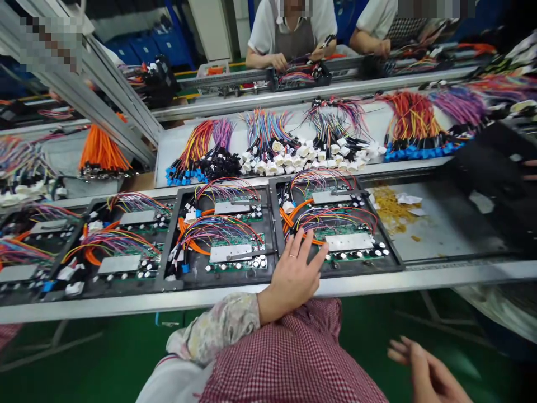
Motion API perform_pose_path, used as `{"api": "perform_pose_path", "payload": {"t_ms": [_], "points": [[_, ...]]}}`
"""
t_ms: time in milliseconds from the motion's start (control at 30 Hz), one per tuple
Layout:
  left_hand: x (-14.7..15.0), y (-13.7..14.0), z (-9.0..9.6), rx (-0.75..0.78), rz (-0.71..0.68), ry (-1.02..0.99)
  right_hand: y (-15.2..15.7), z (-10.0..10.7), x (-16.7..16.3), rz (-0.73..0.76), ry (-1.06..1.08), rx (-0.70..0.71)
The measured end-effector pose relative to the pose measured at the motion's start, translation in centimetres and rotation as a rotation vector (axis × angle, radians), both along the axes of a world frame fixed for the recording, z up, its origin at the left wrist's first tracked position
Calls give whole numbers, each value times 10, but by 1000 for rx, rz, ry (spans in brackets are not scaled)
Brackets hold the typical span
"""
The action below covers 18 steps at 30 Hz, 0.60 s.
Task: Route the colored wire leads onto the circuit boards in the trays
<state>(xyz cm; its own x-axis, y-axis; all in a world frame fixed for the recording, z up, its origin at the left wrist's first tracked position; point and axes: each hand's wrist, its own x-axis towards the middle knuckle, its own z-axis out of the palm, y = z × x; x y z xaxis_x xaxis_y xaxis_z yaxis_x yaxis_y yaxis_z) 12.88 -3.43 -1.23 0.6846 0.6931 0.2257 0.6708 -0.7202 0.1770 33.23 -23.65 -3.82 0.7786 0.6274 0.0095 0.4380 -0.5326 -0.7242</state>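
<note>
My left hand [296, 271] lies with fingers spread over the near edge of a black tray [392, 258], a ring on one finger. Its fingertips reach the orange wires beside a green circuit board with a silver heat sink plate [349, 242]. A second board with a plate [331, 197] sits behind it in the same tray, with coloured wires arching over both. Low at the right, my right hand [432, 369] hangs away from the bench over the green floor, fingers apart and holding nothing visible.
More board-filled trays [172, 238] stand left along the metal rail. Behind lie bundled wire harnesses with white connectors [277, 162] and an orange wire bundle [103, 148]. Yellow rubber bands [390, 210] and a dark blurred object [499, 184] are at right. Co-workers sit opposite; a metal post [104, 84] slants left.
</note>
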Motion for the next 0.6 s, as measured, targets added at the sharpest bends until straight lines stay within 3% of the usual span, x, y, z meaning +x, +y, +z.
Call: {"api": "perform_pose_path", "payload": {"t_ms": [67, 133, 300, 400, 500, 600], "points": [[0, 1, 1, -7, 2, -5, -3, -5, -6, -1, -3, -56], [1, 3, 2, -18, -2, -9, 22, -1, -11, 103, -65, 21], [7, 8, 5, -38, -16, 9, 148, 45, -2, 454, -420, 460], [8, 7, 6, -39, -25, 6, 204, 71, 4, 554, -525, 574], [8, 6, 5, -32, -14, -12, 222, 75, 6, 506, -541, 562], [8, 7, 2, -30, -15, -3, 208, 59, 18, 413, -553, 526]]}}
